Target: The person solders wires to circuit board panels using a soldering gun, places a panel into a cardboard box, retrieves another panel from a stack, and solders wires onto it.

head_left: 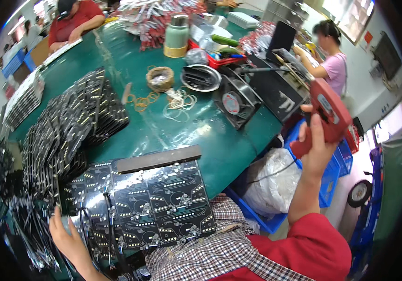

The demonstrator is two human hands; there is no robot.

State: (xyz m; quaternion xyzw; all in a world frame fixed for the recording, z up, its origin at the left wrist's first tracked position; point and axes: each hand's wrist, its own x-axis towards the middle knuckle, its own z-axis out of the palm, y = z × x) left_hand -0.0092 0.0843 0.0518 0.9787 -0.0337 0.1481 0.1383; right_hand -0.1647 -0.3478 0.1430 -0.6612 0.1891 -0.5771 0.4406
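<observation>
My right hand [320, 147] is raised at the right, its fingers wrapped round the handle of a red gun-shaped hand tool [329, 112]. The tool is held up beyond the table's edge, well apart from the boards. My left hand [70, 241] lies at the left side of a black circuit board panel [137, 196], fingers stretched and apart. Whether it presses on the panel's edge, I cannot tell. Black cables [110, 218] lie across the panel, which carries rows of small light pads. A dark grey bar [161, 159] rests along its far edge.
Stacked black boards [77, 117] stand at the left, above bundled cables [34, 229]. Across the green table [163, 126] are rubber bands [142, 101], a metal bowl [201, 77], a fan [236, 100] and a green flask [176, 37]. Blue crates [269, 225] stand below right. Two people work opposite.
</observation>
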